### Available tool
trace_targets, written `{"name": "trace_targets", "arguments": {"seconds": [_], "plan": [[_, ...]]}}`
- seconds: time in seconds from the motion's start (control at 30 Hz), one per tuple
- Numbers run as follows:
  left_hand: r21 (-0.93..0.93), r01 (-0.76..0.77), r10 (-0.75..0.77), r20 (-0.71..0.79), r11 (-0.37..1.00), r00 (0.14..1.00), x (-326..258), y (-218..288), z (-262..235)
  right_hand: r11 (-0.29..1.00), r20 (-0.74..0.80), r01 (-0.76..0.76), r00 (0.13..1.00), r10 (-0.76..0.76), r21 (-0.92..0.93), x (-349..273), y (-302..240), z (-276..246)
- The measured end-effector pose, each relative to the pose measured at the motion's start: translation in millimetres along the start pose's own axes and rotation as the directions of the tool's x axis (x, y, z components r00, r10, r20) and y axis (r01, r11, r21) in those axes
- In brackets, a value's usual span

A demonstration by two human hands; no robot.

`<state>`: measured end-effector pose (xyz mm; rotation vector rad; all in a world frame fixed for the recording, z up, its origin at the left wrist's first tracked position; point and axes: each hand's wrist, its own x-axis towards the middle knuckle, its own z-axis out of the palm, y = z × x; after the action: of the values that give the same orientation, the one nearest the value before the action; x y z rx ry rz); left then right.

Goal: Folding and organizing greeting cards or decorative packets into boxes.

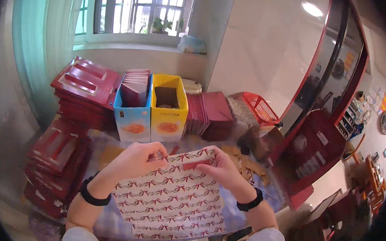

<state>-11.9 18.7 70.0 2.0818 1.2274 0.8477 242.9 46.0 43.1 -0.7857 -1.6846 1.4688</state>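
Observation:
A flat white bag [171, 199] printed with red bows lies across the table in front of me. My left hand [139, 158] grips its far left corner, fingers curled over the top edge. My right hand [220, 167] pinches the top edge at the right, beside a small red strip [196, 164] near the bag's opening. Both wrists wear black bands.
A blue carton [133, 114] and a yellow carton [168, 113] stand behind the bag. Stacks of dark red trays [84, 89] and more trays [56, 163] fill the left. Red flat sleeves [210, 113], a red basket [260, 107] and brown cardboard scraps [249, 165] lie to the right.

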Motion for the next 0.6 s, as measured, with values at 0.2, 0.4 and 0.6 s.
{"name": "trace_targets", "arguments": {"seconds": [0.2, 0.4, 0.6], "plan": [[0.206, -0.058, 0.119, -0.299, 0.977, 0.947, -22, -1, -33, 0.982, -0.109, 0.179, 0.979, -0.172, 0.055, 16, -22, 6], [0.033, 0.068, -0.056, -0.282, 0.997, 0.958, -37, -6, -62, 0.850, -0.065, 0.414, 0.887, -0.457, -0.326, 18, -29, 16], [0.037, 0.049, -0.038, -0.255, 0.998, 0.966, -32, -14, -64, 0.618, 0.088, 0.446, 0.849, -0.521, -0.647, 22, -20, 8]]}}
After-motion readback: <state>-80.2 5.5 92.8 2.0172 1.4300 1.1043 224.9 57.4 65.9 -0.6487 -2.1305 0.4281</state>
